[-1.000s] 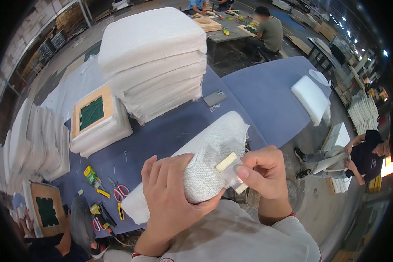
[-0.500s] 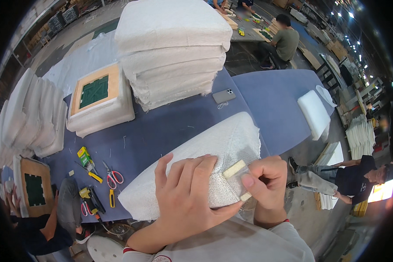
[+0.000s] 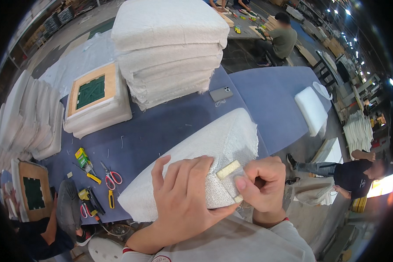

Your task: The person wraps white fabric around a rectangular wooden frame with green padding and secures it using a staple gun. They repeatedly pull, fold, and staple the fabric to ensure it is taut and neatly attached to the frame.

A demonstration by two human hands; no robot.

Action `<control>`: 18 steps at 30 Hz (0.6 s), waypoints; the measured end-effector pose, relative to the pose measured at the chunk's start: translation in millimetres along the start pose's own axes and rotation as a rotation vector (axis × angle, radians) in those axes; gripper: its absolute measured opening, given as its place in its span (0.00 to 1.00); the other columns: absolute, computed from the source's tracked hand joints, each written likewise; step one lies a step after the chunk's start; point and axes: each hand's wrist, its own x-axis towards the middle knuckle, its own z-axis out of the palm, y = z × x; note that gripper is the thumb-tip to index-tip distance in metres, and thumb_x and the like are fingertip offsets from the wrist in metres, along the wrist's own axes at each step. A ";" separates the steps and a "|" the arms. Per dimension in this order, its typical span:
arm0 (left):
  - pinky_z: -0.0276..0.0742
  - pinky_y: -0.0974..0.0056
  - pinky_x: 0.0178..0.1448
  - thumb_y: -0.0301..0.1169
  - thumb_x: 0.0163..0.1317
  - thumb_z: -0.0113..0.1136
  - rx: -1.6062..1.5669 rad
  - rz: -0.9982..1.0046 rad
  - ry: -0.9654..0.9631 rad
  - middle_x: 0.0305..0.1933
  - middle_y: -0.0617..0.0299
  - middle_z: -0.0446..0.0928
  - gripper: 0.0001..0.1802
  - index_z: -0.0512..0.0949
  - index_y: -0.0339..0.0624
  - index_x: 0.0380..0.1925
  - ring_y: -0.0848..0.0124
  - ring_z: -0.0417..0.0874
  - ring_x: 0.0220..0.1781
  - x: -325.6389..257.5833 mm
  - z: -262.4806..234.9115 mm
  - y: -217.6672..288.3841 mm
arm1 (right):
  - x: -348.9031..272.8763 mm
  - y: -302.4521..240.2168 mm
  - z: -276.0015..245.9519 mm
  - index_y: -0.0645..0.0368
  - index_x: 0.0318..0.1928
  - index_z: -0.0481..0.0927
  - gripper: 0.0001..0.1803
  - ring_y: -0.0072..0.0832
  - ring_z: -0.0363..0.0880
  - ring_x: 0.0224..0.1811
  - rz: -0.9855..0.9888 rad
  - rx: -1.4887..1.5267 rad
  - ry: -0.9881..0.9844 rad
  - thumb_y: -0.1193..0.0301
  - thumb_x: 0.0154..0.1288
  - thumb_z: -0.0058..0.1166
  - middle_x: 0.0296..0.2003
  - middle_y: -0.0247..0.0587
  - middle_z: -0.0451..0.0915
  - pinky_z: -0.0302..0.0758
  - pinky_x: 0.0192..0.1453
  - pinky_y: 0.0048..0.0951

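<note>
A white cushion in coarse woven fabric lies slantwise at the table's near edge. My left hand rests on its near side, fingers spread and slightly bent, thumb stretched along the lower edge. Close to its fingertips, a short pale-yellow strip sits on the fabric. My right hand is closed in a thumb-and-finger pinch on a clear piece of film at the cushion's right end. The end of a second pale strip shows below that thumb.
Scissors, a yellow-handled tool and a staple gun lie at left. A tall cushion stack, a wooden-framed cushion and a phone are beyond. People stand or sit at left, right and back.
My right hand has shifted slightly left, and the clear film and pale strip have moved left with it, nearer my left fingertips. The person at right has raised an arm.
</note>
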 end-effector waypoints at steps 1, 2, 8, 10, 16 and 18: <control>0.70 0.38 0.74 0.51 0.41 0.88 0.002 0.002 0.000 0.52 0.55 0.84 0.47 0.81 0.38 0.59 0.55 0.85 0.54 -0.1 0.1 0.1 | 1.3 -0.4 -0.9 0.57 0.22 0.67 0.25 0.16 0.56 0.21 -0.011 -0.014 -0.012 0.79 0.69 0.72 0.17 0.26 0.62 0.51 0.24 0.27; 0.70 0.37 0.74 0.50 0.40 0.88 0.004 -0.002 -0.004 0.52 0.55 0.84 0.47 0.81 0.38 0.59 0.54 0.85 0.54 -1.4 0.2 0.4 | 1.7 -0.8 -2.0 0.57 0.22 0.67 0.25 0.16 0.56 0.20 -0.015 -0.027 -0.022 0.79 0.69 0.72 0.17 0.26 0.62 0.51 0.24 0.27; 0.72 0.36 0.72 0.46 0.39 0.90 0.008 0.007 0.024 0.54 0.54 0.83 0.49 0.79 0.39 0.62 0.51 0.85 0.54 -4.2 3.3 3.2 | 4.8 -2.2 -3.4 0.57 0.22 0.67 0.25 0.16 0.55 0.21 0.013 0.006 -0.054 0.80 0.69 0.72 0.17 0.27 0.61 0.51 0.24 0.28; 0.73 0.36 0.72 0.45 0.39 0.90 0.002 0.012 0.028 0.55 0.54 0.83 0.49 0.78 0.39 0.63 0.50 0.85 0.55 -5.4 4.8 6.0 | 0.3 -2.7 -5.5 0.57 0.22 0.68 0.25 0.16 0.55 0.21 0.019 0.035 -0.052 0.81 0.69 0.72 0.17 0.26 0.61 0.51 0.24 0.28; 0.74 0.36 0.70 0.46 0.39 0.90 0.030 0.014 0.012 0.55 0.54 0.83 0.50 0.79 0.39 0.63 0.49 0.85 0.55 -7.3 7.0 9.6 | -3.3 -2.6 -9.5 0.57 0.22 0.71 0.23 0.15 0.57 0.20 0.022 0.043 -0.072 0.81 0.70 0.72 0.16 0.26 0.64 0.50 0.24 0.29; 0.74 0.37 0.71 0.44 0.41 0.90 0.035 0.014 0.015 0.56 0.52 0.84 0.50 0.78 0.38 0.65 0.48 0.85 0.55 -6.9 6.5 11.0 | -3.4 1.5 -11.9 0.58 0.22 0.73 0.22 0.14 0.59 0.20 0.007 0.051 -0.084 0.81 0.71 0.72 0.16 0.26 0.67 0.51 0.24 0.29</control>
